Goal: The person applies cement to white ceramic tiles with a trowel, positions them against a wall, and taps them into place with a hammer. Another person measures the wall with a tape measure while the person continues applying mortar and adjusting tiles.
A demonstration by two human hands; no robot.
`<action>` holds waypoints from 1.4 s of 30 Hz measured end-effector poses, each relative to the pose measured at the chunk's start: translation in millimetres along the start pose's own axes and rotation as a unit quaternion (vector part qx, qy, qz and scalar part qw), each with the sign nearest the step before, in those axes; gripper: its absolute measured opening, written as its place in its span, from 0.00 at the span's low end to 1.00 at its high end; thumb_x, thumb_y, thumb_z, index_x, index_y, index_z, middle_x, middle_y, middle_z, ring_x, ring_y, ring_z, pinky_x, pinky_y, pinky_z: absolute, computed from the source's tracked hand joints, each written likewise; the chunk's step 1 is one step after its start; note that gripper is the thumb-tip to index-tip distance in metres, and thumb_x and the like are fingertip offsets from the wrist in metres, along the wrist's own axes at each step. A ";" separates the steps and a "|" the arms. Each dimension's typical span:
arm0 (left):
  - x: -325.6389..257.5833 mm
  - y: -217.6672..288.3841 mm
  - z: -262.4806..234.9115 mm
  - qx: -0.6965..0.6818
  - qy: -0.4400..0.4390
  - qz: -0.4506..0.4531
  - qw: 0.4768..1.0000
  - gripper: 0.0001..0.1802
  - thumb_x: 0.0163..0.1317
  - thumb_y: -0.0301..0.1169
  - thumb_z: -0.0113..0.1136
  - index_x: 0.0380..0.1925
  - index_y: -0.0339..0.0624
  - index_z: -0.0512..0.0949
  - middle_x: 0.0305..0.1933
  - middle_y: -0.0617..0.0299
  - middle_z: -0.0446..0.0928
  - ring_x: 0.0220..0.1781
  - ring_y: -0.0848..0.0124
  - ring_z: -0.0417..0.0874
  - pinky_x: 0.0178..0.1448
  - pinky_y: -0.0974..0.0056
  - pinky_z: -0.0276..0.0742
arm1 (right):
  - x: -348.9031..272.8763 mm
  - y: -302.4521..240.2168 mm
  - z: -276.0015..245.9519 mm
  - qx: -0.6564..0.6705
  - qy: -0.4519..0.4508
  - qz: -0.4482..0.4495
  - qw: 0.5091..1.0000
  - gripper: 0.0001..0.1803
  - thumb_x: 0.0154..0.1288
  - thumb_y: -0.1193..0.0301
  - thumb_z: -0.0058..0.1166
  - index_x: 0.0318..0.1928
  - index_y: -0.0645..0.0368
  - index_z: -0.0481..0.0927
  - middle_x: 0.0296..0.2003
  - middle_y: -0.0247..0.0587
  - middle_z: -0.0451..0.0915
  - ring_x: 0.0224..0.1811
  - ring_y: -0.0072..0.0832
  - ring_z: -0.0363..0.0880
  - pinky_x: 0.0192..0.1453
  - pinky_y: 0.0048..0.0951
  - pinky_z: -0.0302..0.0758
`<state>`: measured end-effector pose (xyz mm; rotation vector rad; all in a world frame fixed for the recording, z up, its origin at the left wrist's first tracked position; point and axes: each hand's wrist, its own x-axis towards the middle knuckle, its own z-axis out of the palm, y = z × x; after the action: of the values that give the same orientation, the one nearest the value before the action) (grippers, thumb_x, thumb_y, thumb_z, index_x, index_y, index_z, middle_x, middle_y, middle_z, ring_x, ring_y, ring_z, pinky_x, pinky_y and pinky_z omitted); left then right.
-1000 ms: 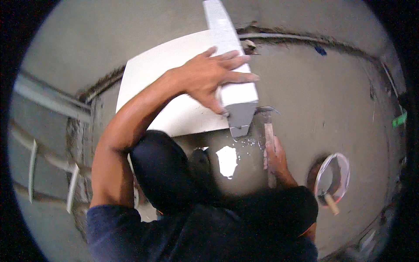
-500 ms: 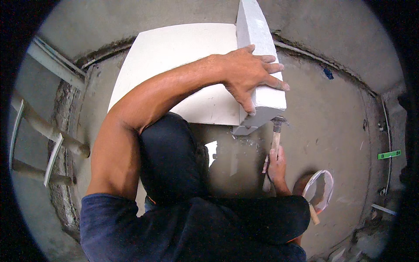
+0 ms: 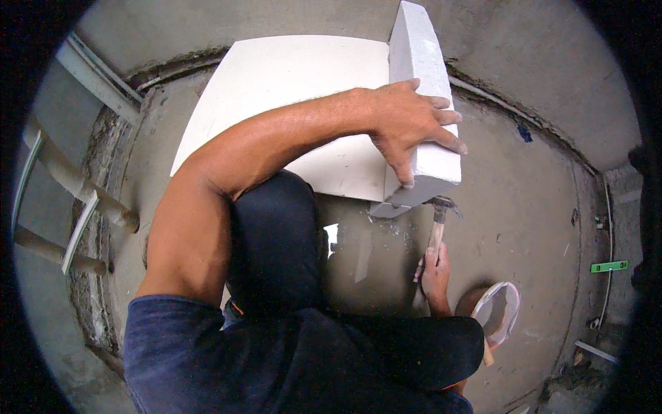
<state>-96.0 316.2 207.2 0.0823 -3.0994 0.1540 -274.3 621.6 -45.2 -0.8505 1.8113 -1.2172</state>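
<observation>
Apparently steadying the white block [image 3: 422, 62] against the white board [image 3: 296, 69], left hand [image 3: 400, 121] spread over its top, fingers splayed; gripping the hammer [image 3: 436, 231] near its end with right hand [image 3: 434, 276]; probably calling for firm bracing, then controlled tapping.

We see long white masonry block [image 3: 420, 65] at one o'clock, rough-faced, squared edges, long axis running roughly twelve to six, near end squarely cut. Under that end, at three o'clock, we see claw hammer [image 3: 437, 231]: dark metal head uppermost, curved claw toward four, pale worn handle slanting down between six and seven.
</observation>
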 end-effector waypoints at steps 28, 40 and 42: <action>-10.7 -15.9 46.5 -0.083 0.208 0.157 0.962 0.57 0.46 0.69 0.71 0.76 0.59 0.70 0.80 0.53 0.68 0.81 0.50 0.68 0.84 0.34 0.55 | 174.8 -304.1 -7.5 -0.309 0.131 -0.435 0.835 0.26 0.78 0.66 0.56 0.73 0.55 0.73 0.51 0.65 0.86 0.53 0.60 0.87 0.55 0.50 0.82; -10.2 -20.2 53.6 -0.079 0.230 0.171 0.955 0.56 0.46 0.69 0.73 0.75 0.58 0.71 0.80 0.55 0.68 0.81 0.51 0.67 0.84 0.33 0.55 | 201.3 -327.5 15.3 -0.467 0.089 -0.332 0.815 0.26 0.78 0.64 0.55 0.73 0.53 0.75 0.48 0.67 0.86 0.51 0.63 0.86 0.55 0.54 0.82; -10.8 -19.7 50.2 -0.082 0.199 0.164 0.963 0.57 0.45 0.68 0.75 0.76 0.60 0.70 0.81 0.56 0.68 0.82 0.52 0.67 0.84 0.32 0.54 | 207.8 -333.3 15.2 -0.464 0.102 -0.355 0.805 0.26 0.78 0.63 0.54 0.73 0.53 0.75 0.49 0.67 0.86 0.51 0.63 0.86 0.56 0.54 0.81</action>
<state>-86.0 292.2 158.7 -0.4157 -2.6835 -0.0713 -324.7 332.8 216.6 -2.1732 2.3813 -0.7568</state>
